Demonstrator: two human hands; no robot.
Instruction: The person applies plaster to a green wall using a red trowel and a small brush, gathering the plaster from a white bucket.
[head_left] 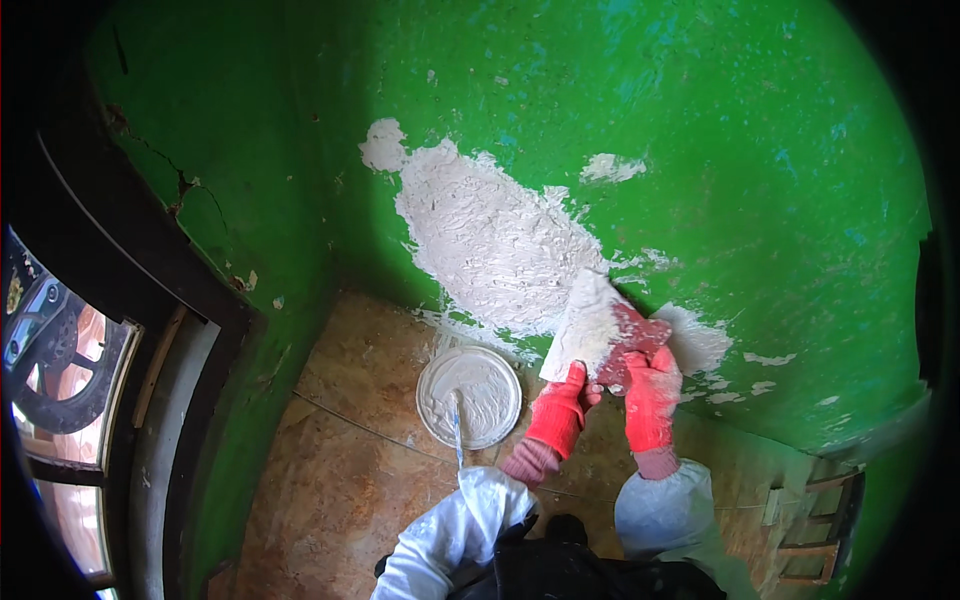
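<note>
My left hand (pixel 565 410), in a red glove, grips a flat spreading tool (pixel 590 325) coated in white paste. My right hand (pixel 652 390), also gloved in red, has its fingers closed on the tool's reddish part at its right side. The tool is held up in front of the green wall (pixel 760 180), over the lower end of a large rough white patch (pixel 490 240). A smaller white smear (pixel 700 340) shows just right of it. Below and left of my hands, a round bucket of white paste (pixel 490 400) has a stick (pixel 457 425) standing in it.
The brown tiled floor (pixel 310 470) runs under me to the wall's foot. At left are a cracked green side wall (pixel 250 200) and a dark door frame (pixel 225 350), with a wheel (pixel 50 370) seen through glass. A wooden rack-like object (pixel 815 530) sits at lower right.
</note>
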